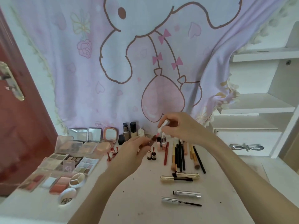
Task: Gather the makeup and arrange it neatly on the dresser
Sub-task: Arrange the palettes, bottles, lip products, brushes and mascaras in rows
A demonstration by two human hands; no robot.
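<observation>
Above the middle of the white dresser top (137,191), my left hand (131,152) grips a dark red lip gloss tube (152,140). My right hand (176,125) pinches its white cap with the wand (162,125), the pink tip just above the tube's mouth. Below them stand small lip tints (151,155). Eyeshadow and blush palettes (71,160) lie at the left. Brushes and pencils (179,156) lie in a row at the right, with a gold mascara (179,176) and a silver mascara (181,198) in front, both uncapped.
Foundation bottles (129,130) and compact mirrors (85,135) stand at the back against a pink cartoon blanket (129,62). A red door (19,126) is at the left. White shelves and a drawer (247,141) are at the right.
</observation>
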